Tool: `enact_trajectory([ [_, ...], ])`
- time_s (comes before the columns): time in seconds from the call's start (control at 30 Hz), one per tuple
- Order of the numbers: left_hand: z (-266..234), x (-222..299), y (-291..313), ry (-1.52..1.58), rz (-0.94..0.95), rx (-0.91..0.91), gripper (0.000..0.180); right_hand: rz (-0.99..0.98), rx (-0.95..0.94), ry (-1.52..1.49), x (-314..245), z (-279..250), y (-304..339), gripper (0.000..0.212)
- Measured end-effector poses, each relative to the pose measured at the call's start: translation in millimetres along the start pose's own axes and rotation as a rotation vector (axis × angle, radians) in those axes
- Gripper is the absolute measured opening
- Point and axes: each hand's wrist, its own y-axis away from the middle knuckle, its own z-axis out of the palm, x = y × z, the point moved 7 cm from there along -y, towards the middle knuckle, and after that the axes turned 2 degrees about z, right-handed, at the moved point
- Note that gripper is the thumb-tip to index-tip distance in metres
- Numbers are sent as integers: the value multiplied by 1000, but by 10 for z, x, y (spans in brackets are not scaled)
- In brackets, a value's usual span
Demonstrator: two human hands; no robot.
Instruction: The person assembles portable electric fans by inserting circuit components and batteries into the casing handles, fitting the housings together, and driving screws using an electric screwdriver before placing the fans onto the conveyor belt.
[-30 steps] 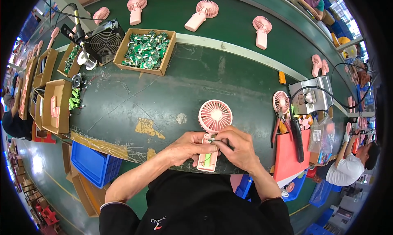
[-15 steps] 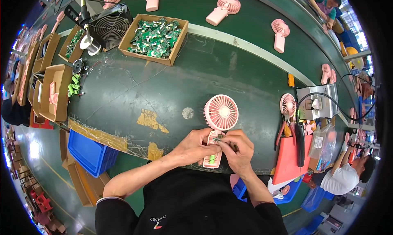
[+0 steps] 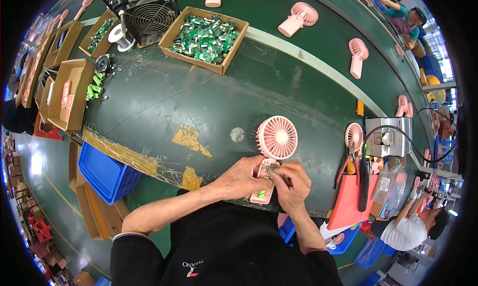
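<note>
A pink handheld fan (image 3: 279, 137) lies near the table's front edge, its round grille pointing away from me. Its handle is open and shows a green battery (image 3: 261, 193) and a small circuit board (image 3: 269, 168). Wrapped round the handle from the left, my left hand (image 3: 244, 178) steadies it, thumb near the board. My right hand (image 3: 293, 182) pinches at the board from the right, thumb and forefinger together. The fingertips partly hide the board, so I cannot tell whether it is fully seated.
A cardboard box of green circuit boards (image 3: 204, 39) stands at the far left, near a solder spool (image 3: 121, 38) and green batteries (image 3: 95, 86). Pliers (image 3: 350, 162), another fan (image 3: 354, 136) and a metal fixture (image 3: 388, 137) are at right. Pink fans lie on the conveyor (image 3: 328, 47) behind.
The whole view has shifted slightly, so the table and its things appear moved. Both hands stay on the fan's handle; the right fingers still work at the board.
</note>
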Motion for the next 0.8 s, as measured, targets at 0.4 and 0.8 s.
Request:
enact_trajectory([
  [0.4,-16,-4,3,-91,-19,12,39,-229,39,192,-143,14,-39,23],
  [0.8,-37,-33,-6,-27,-27,-24,31,-336,-4,206,-193,56,-54,22],
])
